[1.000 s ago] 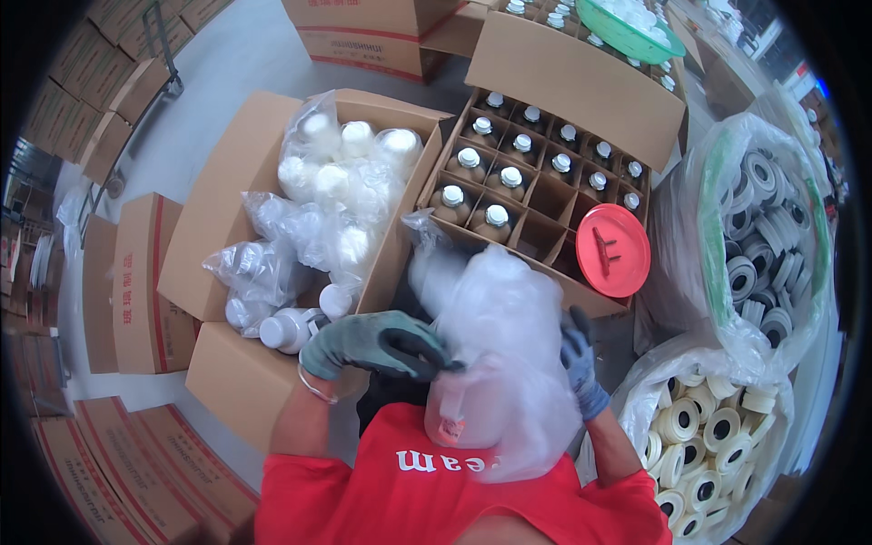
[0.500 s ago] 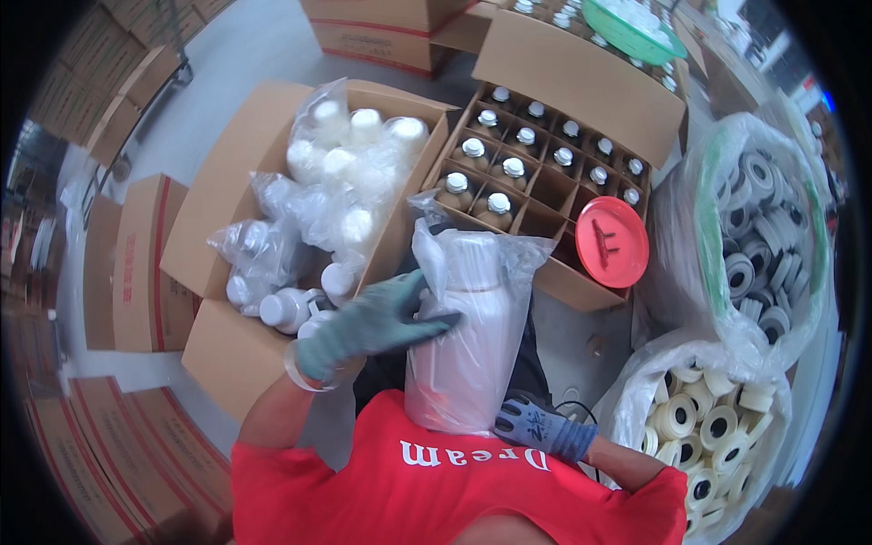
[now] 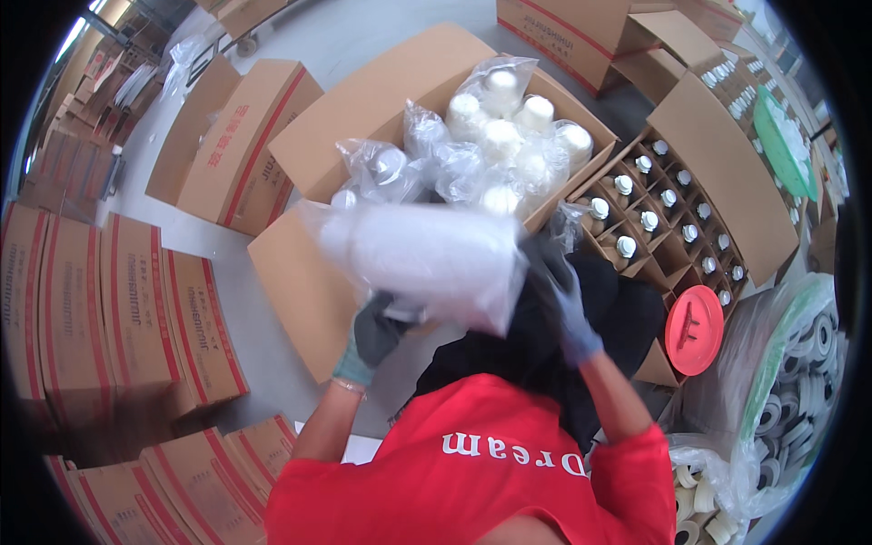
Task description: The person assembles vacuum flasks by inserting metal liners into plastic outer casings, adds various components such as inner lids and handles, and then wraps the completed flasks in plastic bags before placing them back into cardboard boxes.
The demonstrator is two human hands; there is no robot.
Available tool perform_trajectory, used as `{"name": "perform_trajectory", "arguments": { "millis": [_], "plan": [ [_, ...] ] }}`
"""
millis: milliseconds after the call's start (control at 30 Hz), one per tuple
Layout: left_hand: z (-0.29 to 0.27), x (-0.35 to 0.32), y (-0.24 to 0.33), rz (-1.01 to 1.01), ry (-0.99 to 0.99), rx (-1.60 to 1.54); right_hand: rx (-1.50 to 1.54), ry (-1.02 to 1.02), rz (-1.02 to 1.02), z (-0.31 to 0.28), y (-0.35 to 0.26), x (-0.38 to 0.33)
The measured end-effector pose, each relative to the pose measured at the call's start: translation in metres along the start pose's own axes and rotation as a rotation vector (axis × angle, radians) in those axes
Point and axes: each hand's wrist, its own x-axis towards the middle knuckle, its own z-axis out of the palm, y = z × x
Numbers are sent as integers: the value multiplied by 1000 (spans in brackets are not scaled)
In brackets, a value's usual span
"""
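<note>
White bottle in a clear plastic bag [image 3: 427, 259] – held sideways and lifted in front of the chest, above the near edge of the open carton [image 3: 363, 118], blurred with motion. Left hand [image 3: 372, 331] in a grey glove under the bag's lower left end, fingers curled onto the bottle through the film. Right hand [image 3: 563, 295], gloved too, at the bag's right end, fingers pinched on the loose plastic there. Best done, as a judgement, with the bottle's weight kept on the left palm and the film drawn off from the right end in one even pull – no jerking, so the thin plastic neither tears nor drags the bottle out of the grip. Beyond, more bagged white bottles [image 3: 509, 136] packed in the open carton. To the right, a divided carton [image 3: 727, 145] with small capped bottles [image 3: 649, 200] upright in its cells, a red round lid [image 3: 695, 329] beside it, rolls of tape in clear sacks [image 3: 799, 363] further right. Stacked sealed cartons [image 3: 109, 300] on the left
</note>
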Motion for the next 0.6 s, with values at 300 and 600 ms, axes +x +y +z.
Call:
{"name": "perform_trajectory", "arguments": {
  "millis": [300, 600],
  "plan": [
    [-70, 172, -71, 483, 681, 597, -738, -299, -211, -14, 3, 74],
    [-40, 202, -78, 289, 203, 1719, -1254, -95, -300, -61, -9, 29]
  ]
}}
